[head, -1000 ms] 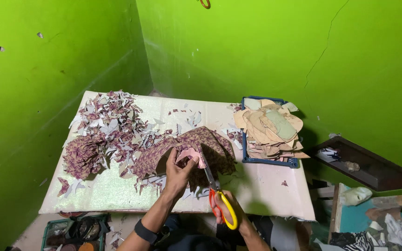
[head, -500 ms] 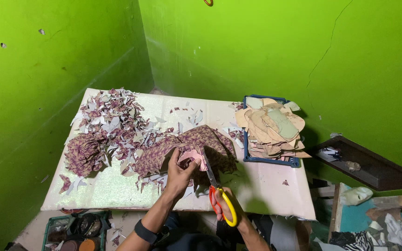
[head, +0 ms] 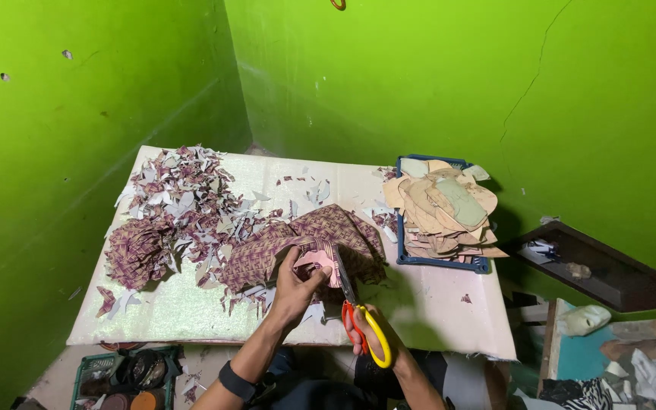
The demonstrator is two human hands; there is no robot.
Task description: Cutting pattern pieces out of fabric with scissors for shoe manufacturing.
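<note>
My left hand (head: pixel 294 285) pinches a pink cut-out piece (head: pixel 319 263) together with the maroon patterned fabric (head: pixel 298 239) that lies on the white table (head: pixel 434 304). A black band sits on that wrist. My right hand (head: pixel 366 342) grips scissors (head: pixel 358 315) with red and yellow handles. Their blades point away from me and meet the fabric at the edge of the pink piece.
A heap of fabric scraps (head: pixel 184 205) covers the table's left half, with a bundled maroon wad (head: pixel 134 254) at its near edge. A blue tray (head: pixel 411 258) piled with tan cut-out shapes (head: pixel 442 205) stands at the right. Green walls enclose the table. A crate (head: pixel 115 376) stands below left.
The scissors have advanced a little along the pink piece, and my left hand has shifted with the fabric. The view has drifted slightly.
</note>
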